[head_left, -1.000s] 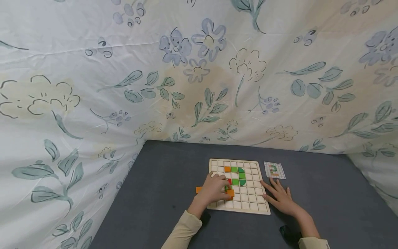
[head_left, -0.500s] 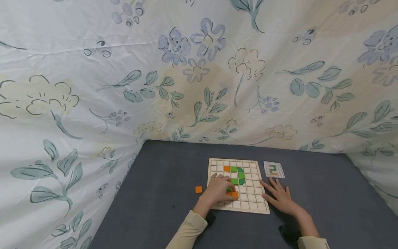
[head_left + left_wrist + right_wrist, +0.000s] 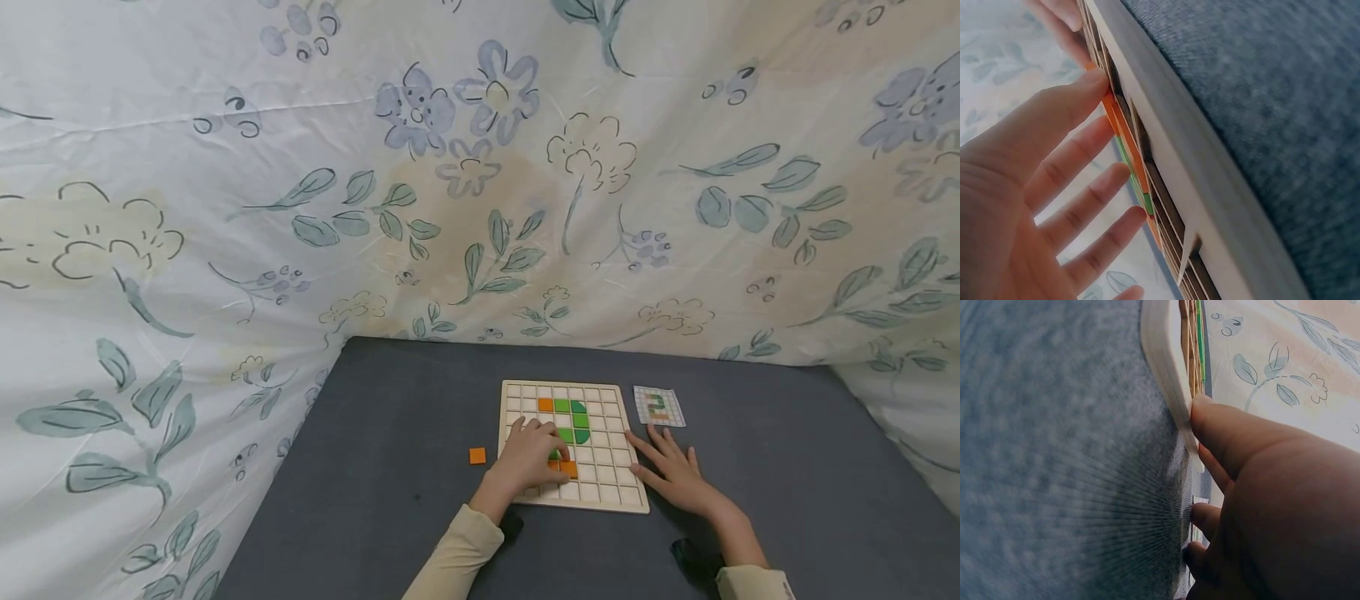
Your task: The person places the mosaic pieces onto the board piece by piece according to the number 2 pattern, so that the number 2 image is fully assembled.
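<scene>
A pale wooden grid board (image 3: 611, 497) lies on the table, bearing an orange tile (image 3: 545, 405), light green tiles (image 3: 581, 421) and rounded dark green tiles (image 3: 581, 436). Over its lower left part, my left hand (image 3: 528, 458) pinches a square orange tile (image 3: 570, 470) between thumb and index finger, right at the grid. In the left wrist view, the thumb (image 3: 1079, 94) touches that tile's edge while the other fingers spread over the board. Several cells are hidden beneath this hand. My right hand (image 3: 678, 477) has its fingers extended, touching the board's right edge.
A small printed card (image 3: 660, 407) with a coloured grid figure lies right of the board, just beyond the right fingertips. One loose orange tile (image 3: 477, 456) sits on the dark table (image 3: 390, 467) to the left. A floral cloth (image 3: 465, 217) hangs behind.
My left hand has moved slightly right over the board with the orange tile, which now sits one cell further right. The loose orange tile is more fully uncovered. The right hand stays put.
</scene>
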A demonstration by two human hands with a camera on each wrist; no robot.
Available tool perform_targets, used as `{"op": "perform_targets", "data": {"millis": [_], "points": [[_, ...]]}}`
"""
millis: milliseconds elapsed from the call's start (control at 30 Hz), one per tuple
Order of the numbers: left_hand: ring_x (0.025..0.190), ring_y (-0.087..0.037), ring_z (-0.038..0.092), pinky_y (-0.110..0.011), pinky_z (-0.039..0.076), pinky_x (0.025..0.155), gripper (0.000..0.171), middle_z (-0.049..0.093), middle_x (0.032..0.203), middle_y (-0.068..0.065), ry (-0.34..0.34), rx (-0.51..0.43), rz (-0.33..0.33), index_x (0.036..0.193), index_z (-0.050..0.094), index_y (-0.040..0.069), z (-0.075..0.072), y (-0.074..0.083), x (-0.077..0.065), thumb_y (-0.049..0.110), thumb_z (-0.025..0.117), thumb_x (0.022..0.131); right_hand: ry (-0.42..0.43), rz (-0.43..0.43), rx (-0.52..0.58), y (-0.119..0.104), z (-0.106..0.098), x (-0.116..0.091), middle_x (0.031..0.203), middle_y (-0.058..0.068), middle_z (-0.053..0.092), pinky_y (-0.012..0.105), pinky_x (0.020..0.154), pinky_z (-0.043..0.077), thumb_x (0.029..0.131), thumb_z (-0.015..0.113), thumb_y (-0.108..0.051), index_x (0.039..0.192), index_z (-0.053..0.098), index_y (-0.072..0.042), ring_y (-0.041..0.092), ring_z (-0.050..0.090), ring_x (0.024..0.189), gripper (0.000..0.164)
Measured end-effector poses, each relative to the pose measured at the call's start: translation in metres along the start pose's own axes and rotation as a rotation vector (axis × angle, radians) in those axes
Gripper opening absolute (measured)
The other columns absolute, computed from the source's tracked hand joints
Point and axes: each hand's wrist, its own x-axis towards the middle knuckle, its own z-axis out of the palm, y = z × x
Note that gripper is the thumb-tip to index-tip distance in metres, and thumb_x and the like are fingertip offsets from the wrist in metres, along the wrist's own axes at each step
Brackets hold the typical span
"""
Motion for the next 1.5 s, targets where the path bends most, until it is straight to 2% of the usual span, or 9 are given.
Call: {"op": "perform_targets", "data": {"millis": [833, 1067, 1500], "points": [[0.095, -0.011, 0.052, -0.049, 0.036, 0.102, 0.024, 0.058, 0.102, 0.012, 0.008, 0.003, -0.011, 0.089, 0.071, 0.036, 0.0, -0.001, -0.002, 0.053, 0.072, 0.072, 0.0, -0.014, 0.005, 0.0, 0.0, 0.0, 0.148, 0.031, 0.016, 0.079, 0.092, -0.003, 0.093, 0.055, -0.033, 0.142, 0.038, -0.011, 0.058, 0.005, 0.132, 0.057], [0.099, -0.012, 0.051, -0.051, 0.034, 0.104, 0.024, 0.059, 0.107, 0.011, 0.001, -0.016, -0.007, 0.091, 0.071, 0.035, -0.001, -0.004, -0.003, 0.052, 0.072, 0.073, 0.007, -0.02, 0.001, 0.001, -0.001, 0.0, 0.148, 0.031, 0.018, 0.079, 0.092, -0.003, 0.092, 0.055, -0.034, 0.142, 0.039, -0.011, 0.058, 0.006, 0.132, 0.057], [0.098, -0.014, 0.052, -0.052, 0.035, 0.102, 0.026, 0.059, 0.105, 0.01, 0.038, -0.006, -0.023, 0.093, 0.071, 0.033, -0.009, -0.014, -0.012, 0.049, 0.073, 0.073, 0.009, -0.018, 0.001, -0.001, -0.001, -0.001, 0.147, 0.031, 0.018, 0.079, 0.092, -0.003, 0.093, 0.055, -0.032, 0.141, 0.039, -0.01, 0.058, 0.006, 0.132, 0.056]]}}
